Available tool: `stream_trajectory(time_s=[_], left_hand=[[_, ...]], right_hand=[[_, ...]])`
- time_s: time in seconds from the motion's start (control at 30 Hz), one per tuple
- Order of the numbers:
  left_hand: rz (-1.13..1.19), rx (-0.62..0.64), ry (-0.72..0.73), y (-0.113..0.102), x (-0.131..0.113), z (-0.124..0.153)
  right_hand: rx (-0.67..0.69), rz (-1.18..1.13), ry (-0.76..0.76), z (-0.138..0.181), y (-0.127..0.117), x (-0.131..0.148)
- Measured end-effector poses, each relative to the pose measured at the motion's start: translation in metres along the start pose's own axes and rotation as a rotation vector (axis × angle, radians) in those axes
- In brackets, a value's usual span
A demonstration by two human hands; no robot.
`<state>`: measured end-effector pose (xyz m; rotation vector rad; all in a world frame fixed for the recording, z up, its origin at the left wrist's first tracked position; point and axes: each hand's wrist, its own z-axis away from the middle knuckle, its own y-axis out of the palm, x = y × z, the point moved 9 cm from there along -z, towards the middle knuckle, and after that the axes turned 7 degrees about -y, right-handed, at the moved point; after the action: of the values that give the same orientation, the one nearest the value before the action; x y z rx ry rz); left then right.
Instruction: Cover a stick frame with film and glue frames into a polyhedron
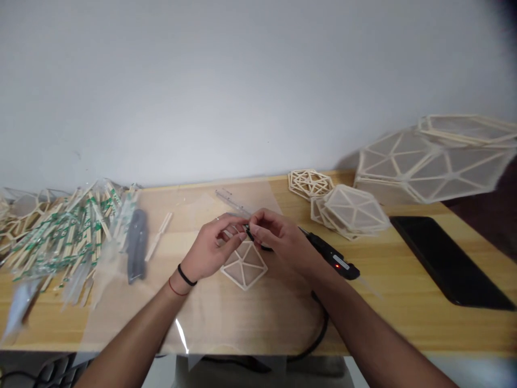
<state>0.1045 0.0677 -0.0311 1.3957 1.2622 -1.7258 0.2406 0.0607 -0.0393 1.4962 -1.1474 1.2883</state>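
pale wooden pentagonal frame [242, 264] lies flat on clear sheeting [226, 323], just beneath the left hand [216, 241] and right hand [280, 237]. right: fingertips pinched on a small dark item [249, 231], too small to identify. left: fingertips curled at the same item; whether gripping, cannot tell. black tool [331, 256], red light lit, lies beside the right forearm [351, 312].

We take this for a small craft workspace, though whether in a home or a workshop we cannot tell. We see a wooden table [412, 307] against a plain pale wall [242, 97], a clear sheet [226, 323] spread over it, a heap of wrapped wooden sticks [81, 231], a ruler [232, 200], a black tool [333, 256] with a red light, and stick-framed polygon panels [357, 207].
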Motion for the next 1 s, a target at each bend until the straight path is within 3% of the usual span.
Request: stream_trajectory(time_s=[0.23,0.43,0.7,1.0], left_hand=[[0.011,-0.061,-0.008,-0.009,0.0,-0.001],[0.043,-0.002,-0.013,0.0,0.003,0.0],[0.016,-0.112,0.063,-0.013,-0.007,0.002],[0.061,-0.096,-0.048,-0.011,0.006,0.001]], right_hand=[[0.005,-0.048,-0.007,-0.001,-0.003,-0.001],[0.036,-0.023,0.022,0.0,0.003,-0.001],[0.026,0.125,0.02,0.0,0.002,-0.003],[-0.015,0.241,-0.001,0.002,-0.004,-0.007]])
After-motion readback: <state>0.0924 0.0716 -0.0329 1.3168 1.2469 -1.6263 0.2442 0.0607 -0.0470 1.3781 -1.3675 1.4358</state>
